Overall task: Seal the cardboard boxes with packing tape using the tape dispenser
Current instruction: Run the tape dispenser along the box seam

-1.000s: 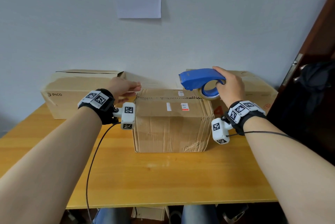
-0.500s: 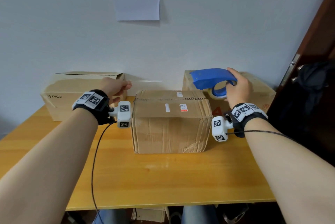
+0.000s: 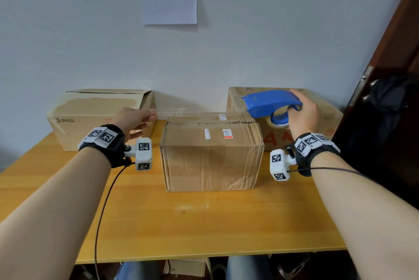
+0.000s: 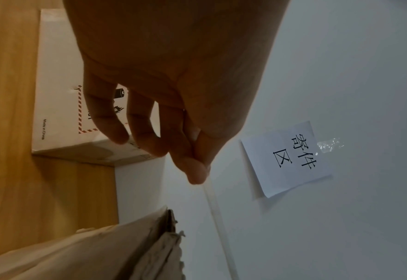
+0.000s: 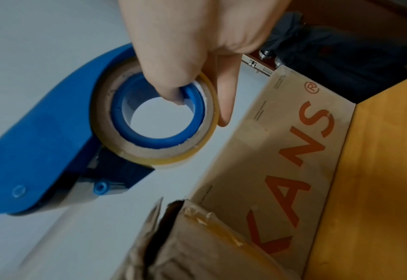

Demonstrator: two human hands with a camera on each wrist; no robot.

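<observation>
Bare forearms, black wristbands with checkered markers, white wrist cameras, thin black cables

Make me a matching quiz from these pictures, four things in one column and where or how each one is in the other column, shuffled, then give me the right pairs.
Things:
1. tape dispenser
2. clear tape strip
3. PICO box
4. middle box

Places or states:
A. stretched between the two hands, above the middle box
B. on the table at the far left, against the wall
C. held by the right hand, a finger through the roll's core
D. nearest the camera, between the two forearms

Pairs: 1-C, 2-A, 3-B, 4-D. The left hand pinches the strip's free end.
</observation>
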